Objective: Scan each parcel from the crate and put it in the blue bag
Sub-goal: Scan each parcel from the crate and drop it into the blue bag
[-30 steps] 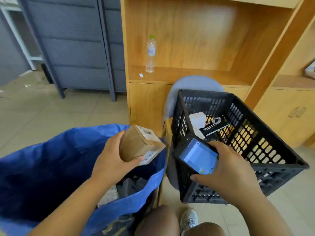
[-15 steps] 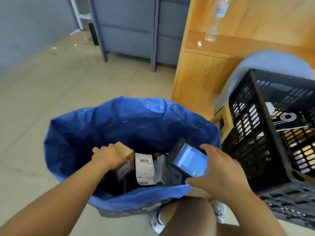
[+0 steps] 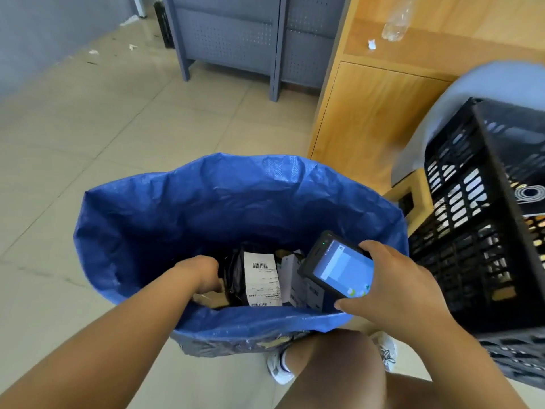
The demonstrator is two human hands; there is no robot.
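Note:
The blue bag [image 3: 236, 184] stands open on the floor in front of my knees. My left hand [image 3: 197, 273] reaches deep inside it, fingers curled down over the brown cardboard parcel [image 3: 211, 299]; the fingertips are hidden. Beside it in the bag lie a black parcel with a white barcode label [image 3: 262, 278] and a white parcel [image 3: 290, 276]. My right hand [image 3: 392, 287] grips the handheld scanner [image 3: 339, 270] over the bag's right rim, its screen lit. The black crate [image 3: 472, 231] stands at the right, with a black item bearing a white spiral [image 3: 530, 193] inside.
A wooden cabinet [image 3: 368, 113] rises behind the bag, with a plastic bottle [image 3: 395, 22] on its shelf. A grey-blue rounded chair back [image 3: 472, 93] is behind the crate. A grey metal rack [image 3: 236, 33] stands at the back on the tiled floor. My knee [image 3: 333, 370] and shoe [image 3: 280, 367] are below.
My left hand carried the brown parcel from above the bag's rim down into the bag and now sits lower inside. My view swung left, away from the crate. The scanner hand followed.

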